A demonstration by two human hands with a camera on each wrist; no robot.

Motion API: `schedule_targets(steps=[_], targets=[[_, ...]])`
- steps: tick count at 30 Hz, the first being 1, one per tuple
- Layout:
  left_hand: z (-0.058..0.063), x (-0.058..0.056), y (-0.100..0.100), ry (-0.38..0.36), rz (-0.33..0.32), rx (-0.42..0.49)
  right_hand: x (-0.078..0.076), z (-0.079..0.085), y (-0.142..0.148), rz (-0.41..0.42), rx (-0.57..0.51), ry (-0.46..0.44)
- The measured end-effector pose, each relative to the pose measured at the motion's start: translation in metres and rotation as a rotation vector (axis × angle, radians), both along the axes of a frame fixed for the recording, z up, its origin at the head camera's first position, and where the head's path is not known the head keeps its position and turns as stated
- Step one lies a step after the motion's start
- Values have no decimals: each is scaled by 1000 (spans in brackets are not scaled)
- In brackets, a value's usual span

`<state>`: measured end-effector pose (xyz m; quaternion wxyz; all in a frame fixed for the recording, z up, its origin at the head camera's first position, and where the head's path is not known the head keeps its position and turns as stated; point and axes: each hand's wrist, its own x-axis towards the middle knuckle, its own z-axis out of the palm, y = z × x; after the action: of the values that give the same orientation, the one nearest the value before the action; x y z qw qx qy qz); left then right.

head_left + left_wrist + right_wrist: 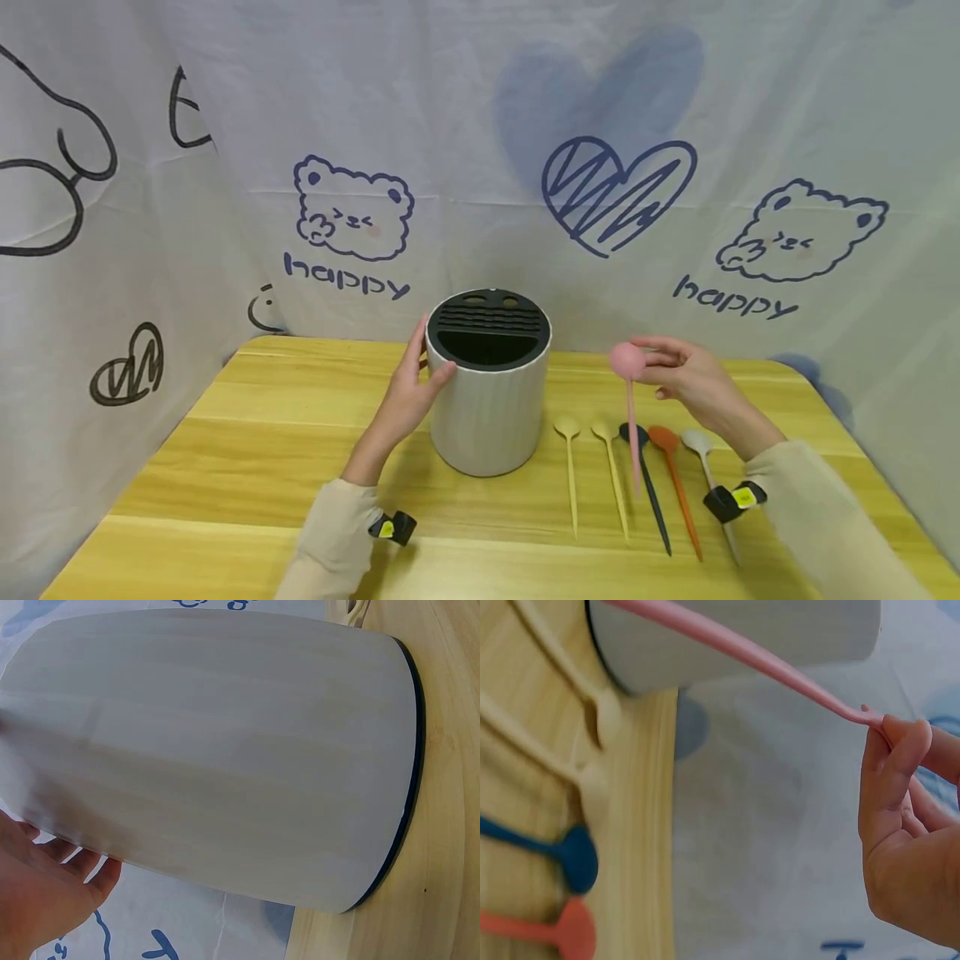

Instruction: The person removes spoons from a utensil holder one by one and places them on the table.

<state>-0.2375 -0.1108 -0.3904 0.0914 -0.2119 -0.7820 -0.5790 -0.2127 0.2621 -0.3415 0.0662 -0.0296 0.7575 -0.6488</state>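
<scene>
A white cylindrical utensil holder (pixel 487 417) with a slotted black lid (pixel 491 321) stands upright on the table. My left hand (pixel 408 392) rests against its left side, thumb toward the front and fingers farther back; in the left wrist view the fingertips touch the pale wall (pixel 225 750). To the right of the holder, my right hand (pixel 693 379) pinches a pink spoon (pixel 627 361) at its round head. The spoon's handle hangs down above the table. Close up in the right wrist view, thumb and fingers (pixel 907 754) meet at the pink spoon's end.
Several spoons lie side by side right of the holder: two cream spoons (pixel 572 475), a dark blue one (pixel 652 487), an orange one (pixel 678 492) and a whitish one (pixel 701 442). A printed cloth (pixel 480 150) hangs behind the wooden table (pixel 225 467).
</scene>
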Motion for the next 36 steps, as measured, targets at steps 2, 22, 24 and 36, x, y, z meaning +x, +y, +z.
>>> schedule_targets(steps=[2, 22, 24, 36], targets=[[-1, -1, 2, -4, -12, 2, 1, -4, 11, -16, -4, -9], [-1, 2, 2, -12, -21, -3, -2, -46, 93, -44, 72, -68], [-1, 2, 2, -8, -14, -8, -1, -48, 100, -34, 48, -78], [7, 5, -2, -9, -9, -19, 4, -69, 136, -13, 43, -115]])
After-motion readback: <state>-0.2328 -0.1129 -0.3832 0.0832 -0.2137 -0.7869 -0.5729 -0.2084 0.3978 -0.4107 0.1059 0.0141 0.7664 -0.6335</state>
